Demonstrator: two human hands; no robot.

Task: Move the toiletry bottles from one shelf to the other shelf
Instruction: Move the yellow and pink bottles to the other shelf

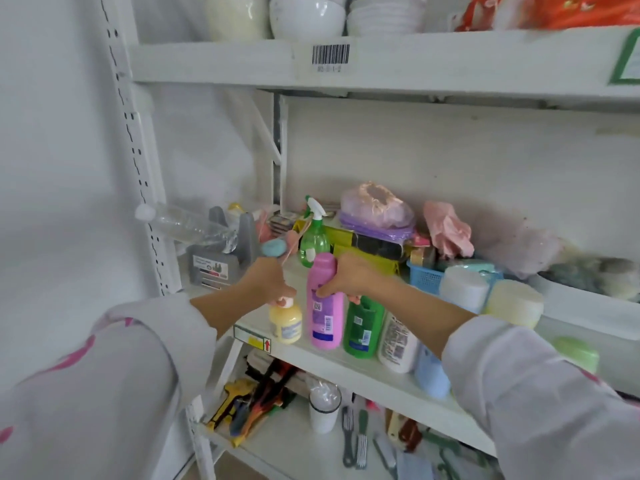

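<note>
A row of toiletry bottles stands along the front edge of the middle shelf (311, 358). My left hand (268, 282) grips the pump top of a small yellow bottle (285, 322) at the row's left end. My right hand (349, 277) is curled round the upper part of a tall pink bottle (325, 317) beside it. To the right stand a green bottle (362, 329), a white bottle (398, 344) and a pale blue bottle (431, 374), partly hidden by my right sleeve. A green spray bottle (313, 237) stands behind the pink one.
White and yellow round jars (464, 287) and a blue basket (424, 277) crowd the shelf's right side, with bags and boxes behind. A clear plastic bottle (187, 223) lies at the left. White bowls (306, 15) sit on the upper shelf. Tools and brushes (353, 438) lie on the lower shelf.
</note>
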